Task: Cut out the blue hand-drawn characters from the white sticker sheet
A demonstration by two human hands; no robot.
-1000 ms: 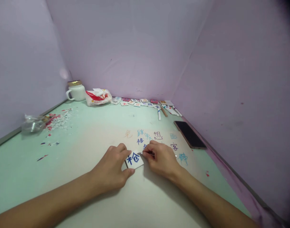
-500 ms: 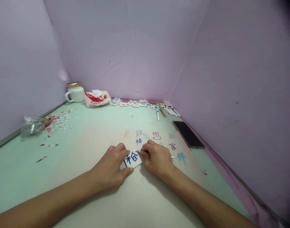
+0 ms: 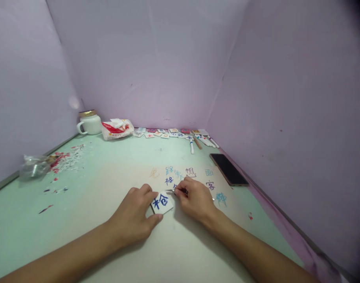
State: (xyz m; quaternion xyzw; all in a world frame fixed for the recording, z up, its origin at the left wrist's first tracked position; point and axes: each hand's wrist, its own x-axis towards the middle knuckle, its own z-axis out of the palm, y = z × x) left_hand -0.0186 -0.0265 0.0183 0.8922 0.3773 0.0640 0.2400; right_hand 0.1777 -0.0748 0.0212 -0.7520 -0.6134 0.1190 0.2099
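A white square tile with a blue handwritten character lies flat on the table in front of me. My left hand grips it from the left, fingers at its upper edge and thumb at its lower corner. In my right hand is a slim metal craft knife, pinched between thumb and fingers. Its thin tip points left, close to the tile's upper right edge; I cannot tell if they touch. Most of the handle is hidden by the hand, and its end shows past the far side.
Coloured characters are written on the table beyond my hands. A phone lies at right. Behind are marker pens, more tiles, a tissue pack and a white mug. Scraps and a plastic bag lie left.
The view has shifted a little, so everything sits slightly lower and further left. My right hand with the craft knife has drawn slightly away from the tile. My left hand keeps its grip.
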